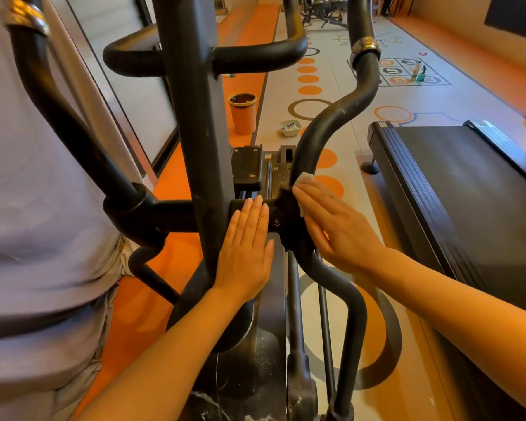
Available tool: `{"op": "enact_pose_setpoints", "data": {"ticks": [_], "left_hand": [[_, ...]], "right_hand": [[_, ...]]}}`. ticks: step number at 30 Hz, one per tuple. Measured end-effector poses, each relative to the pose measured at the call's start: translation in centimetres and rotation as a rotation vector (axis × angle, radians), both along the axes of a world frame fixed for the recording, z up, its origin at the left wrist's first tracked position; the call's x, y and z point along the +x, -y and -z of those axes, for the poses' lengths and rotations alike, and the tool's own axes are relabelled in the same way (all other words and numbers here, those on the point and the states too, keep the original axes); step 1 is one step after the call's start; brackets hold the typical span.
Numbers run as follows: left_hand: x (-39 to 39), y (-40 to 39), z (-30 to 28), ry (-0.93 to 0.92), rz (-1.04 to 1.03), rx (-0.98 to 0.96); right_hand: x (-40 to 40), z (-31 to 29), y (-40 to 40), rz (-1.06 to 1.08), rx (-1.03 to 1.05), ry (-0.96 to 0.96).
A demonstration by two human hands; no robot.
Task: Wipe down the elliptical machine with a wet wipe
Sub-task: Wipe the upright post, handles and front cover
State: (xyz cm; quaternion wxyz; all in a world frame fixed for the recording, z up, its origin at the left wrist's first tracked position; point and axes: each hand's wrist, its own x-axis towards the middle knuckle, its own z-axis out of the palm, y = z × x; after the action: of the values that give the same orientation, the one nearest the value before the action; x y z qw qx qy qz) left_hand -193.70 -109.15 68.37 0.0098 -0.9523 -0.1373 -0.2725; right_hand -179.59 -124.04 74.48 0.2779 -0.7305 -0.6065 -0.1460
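Head view: we press the wet wipe (305,189) flat under our right hand (340,229), fingers straight, against the pivot joint of the elliptical machine (195,117), low on its right swing arm (322,129). Our left hand (246,253) lies open on the centre post, steadying. White dust shows on the base below; we judge most wiping is left.

Left hand (246,253) flat, fingers (257,212) straight and together. Right hand (343,229) flat too, palm down, both forearms extended forward.
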Motion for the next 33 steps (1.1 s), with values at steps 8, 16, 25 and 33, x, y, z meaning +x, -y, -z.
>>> {"op": "enact_pose_setpoints", "data": {"ticks": [8, 16, 25, 33], "left_hand": [[-0.1, 0.0, -0.1, 0.018, 0.016, -0.066], [0.0, -0.1, -0.1, 0.017, 0.0, -0.025], [0.5, 0.6, 0.1, 0.022, -0.033, -0.109], [0.4, 0.9, 0.1, 0.018, -0.059, -0.117]], "right_hand": [[-1.9, -1.3, -5.5, 0.117, -0.125, 0.359], [1.7, 2.3, 0.4, -0.109, 0.017, -0.131], [0.5, 3.7, 1.2, -0.155, 0.14, -0.694], [1.8, 5.4, 1.3, -0.198, 0.209, -0.495]]}}
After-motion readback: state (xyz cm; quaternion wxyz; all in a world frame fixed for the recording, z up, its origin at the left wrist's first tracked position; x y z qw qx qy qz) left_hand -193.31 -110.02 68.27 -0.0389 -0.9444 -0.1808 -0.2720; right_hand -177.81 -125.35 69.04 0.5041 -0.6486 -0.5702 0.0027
